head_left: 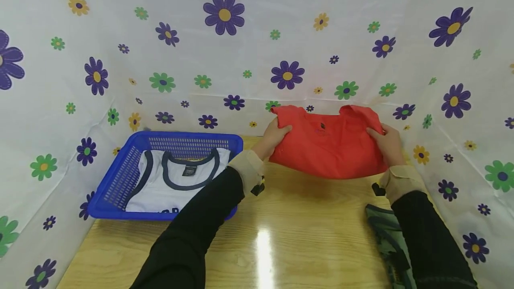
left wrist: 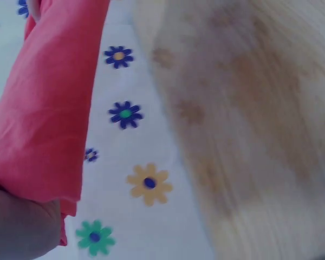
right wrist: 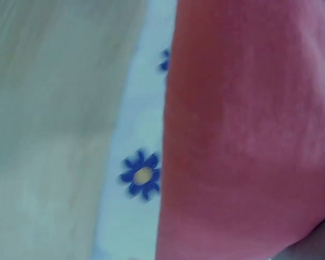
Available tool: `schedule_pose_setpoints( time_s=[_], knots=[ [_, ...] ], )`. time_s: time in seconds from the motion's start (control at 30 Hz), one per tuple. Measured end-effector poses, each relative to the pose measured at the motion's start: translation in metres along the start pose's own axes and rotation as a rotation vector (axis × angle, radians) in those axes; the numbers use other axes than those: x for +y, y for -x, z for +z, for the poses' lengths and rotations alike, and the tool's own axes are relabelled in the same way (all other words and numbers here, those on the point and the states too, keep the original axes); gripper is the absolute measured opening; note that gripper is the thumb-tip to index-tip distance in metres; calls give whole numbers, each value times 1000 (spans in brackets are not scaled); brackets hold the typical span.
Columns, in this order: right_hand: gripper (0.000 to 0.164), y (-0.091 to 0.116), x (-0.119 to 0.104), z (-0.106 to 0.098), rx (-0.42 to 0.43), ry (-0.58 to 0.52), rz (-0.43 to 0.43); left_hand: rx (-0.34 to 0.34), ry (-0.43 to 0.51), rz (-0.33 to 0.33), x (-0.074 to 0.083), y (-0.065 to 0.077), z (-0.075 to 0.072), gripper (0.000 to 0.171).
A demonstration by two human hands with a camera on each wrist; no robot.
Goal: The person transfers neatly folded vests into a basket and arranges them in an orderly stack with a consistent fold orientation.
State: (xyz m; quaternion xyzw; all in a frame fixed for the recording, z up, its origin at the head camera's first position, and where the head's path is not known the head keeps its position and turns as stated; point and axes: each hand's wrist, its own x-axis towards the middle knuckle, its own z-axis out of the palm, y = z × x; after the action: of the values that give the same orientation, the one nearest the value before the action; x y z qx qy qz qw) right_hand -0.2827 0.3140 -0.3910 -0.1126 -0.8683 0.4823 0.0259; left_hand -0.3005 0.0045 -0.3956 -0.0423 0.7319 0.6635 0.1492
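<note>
A red T-shirt (head_left: 329,150), folded over, hangs stretched between both hands above the back of the table, its neckline and small tag on the upper side. My left hand (head_left: 275,136) grips its left edge, thumb on the front. At the opposite edge my right hand (head_left: 388,145) pinches the cloth the same way, fingers hidden behind it. In the left wrist view the red cloth (left wrist: 54,108) droops beside the hand, clear of the wooden surface. The right wrist view is largely filled by the red cloth (right wrist: 249,130).
On the left stands a blue plastic basket (head_left: 114,164) with a folded white T-shirt (head_left: 154,191) with dark trim inside. Dark green camouflage clothing (head_left: 387,235) lies at the right, partly under the right forearm. A flowered sheet (head_left: 257,48) walls the wooden table (head_left: 297,226) at back and sides.
</note>
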Motion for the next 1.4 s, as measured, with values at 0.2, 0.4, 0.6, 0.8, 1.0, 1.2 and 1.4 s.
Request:
schedule_pose_setpoints(
  time_s=[0.2, 0.4, 0.6, 0.8, 1.0, 1.2, 1.4],
  knots=[
    [62, 15, -42, 21, -66, -89, -28, -13, 11, -4, 10, 27, -53, 54],
    [65, 33, -76, 47, -138, -177, 2, 1, 63, 8, 11, 57, -101, 56],
    [65, 52, -98, 72, -257, -301, 43, 29, 32, -23, 7, 94, -144, 61],
    [59, 67, -114, 106, -360, -361, 26, 48, 10, -40, 1, 125, -184, 64],
    [55, 79, -126, 142, -459, -443, 30, 64, -51, -35, -5, 144, -226, 70],
    [55, 91, -138, 176, -554, -472, 55, 58, -91, -69, -18, 151, -268, 71],
    [53, 101, -144, 211, -611, -498, 83, 54, -101, -99, -39, 155, -310, 71]
  ],
)
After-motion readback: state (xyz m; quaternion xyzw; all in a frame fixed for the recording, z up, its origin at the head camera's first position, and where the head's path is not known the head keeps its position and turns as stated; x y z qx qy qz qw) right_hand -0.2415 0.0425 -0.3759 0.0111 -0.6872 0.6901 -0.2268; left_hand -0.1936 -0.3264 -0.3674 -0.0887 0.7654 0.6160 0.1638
